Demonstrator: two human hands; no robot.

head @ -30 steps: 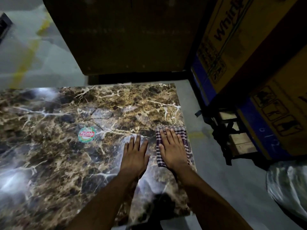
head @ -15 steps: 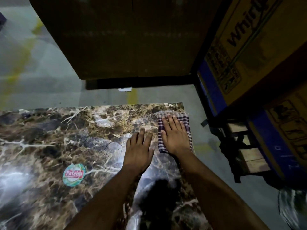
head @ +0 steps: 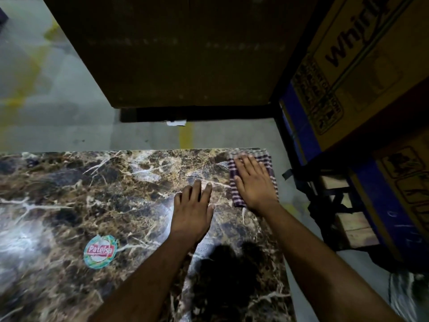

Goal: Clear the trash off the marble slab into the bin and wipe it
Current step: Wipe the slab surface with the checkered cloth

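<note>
The right hand [head: 254, 182] lies flat, fingers straight and together, pressing a purple-and-white checked cloth [head: 269, 163] onto the far right corner of the marble slab [head: 69, 194]. The folded cloth's long axis runs from near to far, along the slab's right edge, and its far end reaches the slab's back edge. Just left of it, the left hand [head: 192, 211] rests palm down on bare marble, fingers extended, holding nothing. A round sticker [head: 100, 251] with red lettering sits nearer on the slab, left of the left forearm. Tall cardboard boxes [head: 362, 56] stand to the right on the floor.
</note>
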